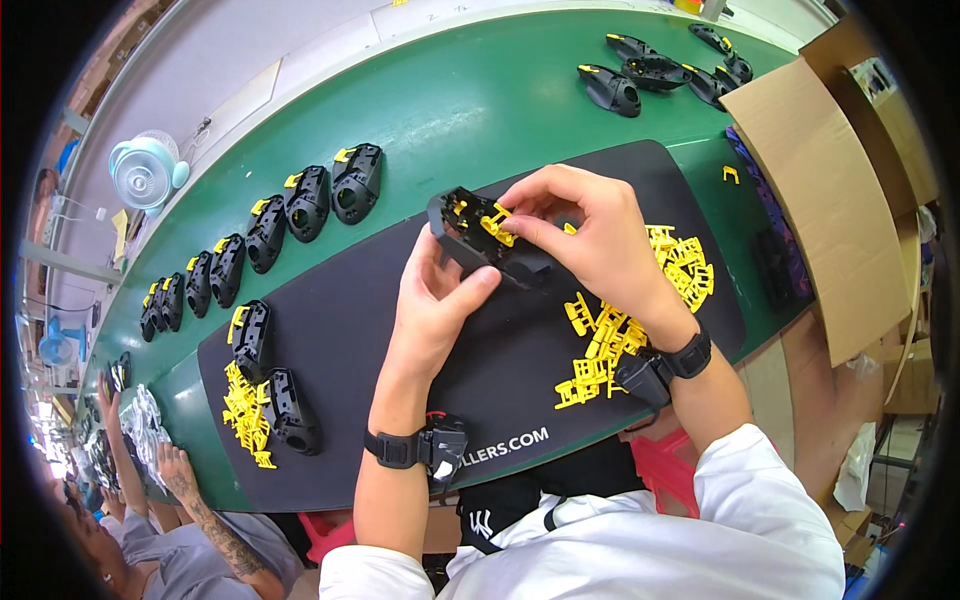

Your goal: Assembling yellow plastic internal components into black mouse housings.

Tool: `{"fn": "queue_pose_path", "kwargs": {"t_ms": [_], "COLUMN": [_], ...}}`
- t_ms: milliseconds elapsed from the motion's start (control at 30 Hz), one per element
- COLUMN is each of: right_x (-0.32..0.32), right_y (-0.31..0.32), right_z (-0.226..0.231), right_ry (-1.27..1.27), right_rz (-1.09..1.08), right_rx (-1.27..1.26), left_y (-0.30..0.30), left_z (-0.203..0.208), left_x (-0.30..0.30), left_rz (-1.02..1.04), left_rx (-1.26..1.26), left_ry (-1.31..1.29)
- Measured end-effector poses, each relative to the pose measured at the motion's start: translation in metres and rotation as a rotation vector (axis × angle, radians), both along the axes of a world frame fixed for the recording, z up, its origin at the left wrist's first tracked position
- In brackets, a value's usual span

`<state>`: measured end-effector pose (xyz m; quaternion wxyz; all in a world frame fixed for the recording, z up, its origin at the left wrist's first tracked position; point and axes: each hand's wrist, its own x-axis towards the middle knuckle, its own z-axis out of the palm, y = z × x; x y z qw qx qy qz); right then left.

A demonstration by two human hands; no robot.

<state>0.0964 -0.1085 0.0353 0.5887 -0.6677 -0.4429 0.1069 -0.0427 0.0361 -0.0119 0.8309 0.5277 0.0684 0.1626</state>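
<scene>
My left hand (440,285) is closed round a black plastic shell (452,240), holding it tilted over the dark mat with its hollow side toward me. Between the thumb and fingers of my right hand (580,225) is a small yellow plastic clip (497,224), set partly inside the shell. Another bit of yellow shows deeper in the shell. Below my right wrist lies a loose pile of yellow clips (610,345). A smaller heap of yellow clips (245,415) is at the mat's left end, beside two black shells (290,410).
A row of black shells with yellow clips (265,233) runs along the green table (430,110) at left. More shells (655,70) sit at the far right. An open cardboard box (820,200) stands at the right edge. A co-worker's arms (190,490) reach in at lower left.
</scene>
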Motion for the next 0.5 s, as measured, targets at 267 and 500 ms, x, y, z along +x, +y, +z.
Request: {"fn": "queue_pose_path", "kwargs": {"t_ms": [267,500], "right_x": [-0.001,-0.005], "right_y": [0.004,0.003], "right_z": [-0.003,-0.001], "right_ry": [-0.344,-0.344], "right_rz": [-0.14,-0.167], "right_rx": [0.041,0.049], "left_y": [-0.012,-0.012], "left_z": [0.01,0.012], "left_x": [0.002,0.0], "left_rz": [0.033,0.027], "left_rx": [0.019,0.083], "left_ry": [0.017,-0.01]}}
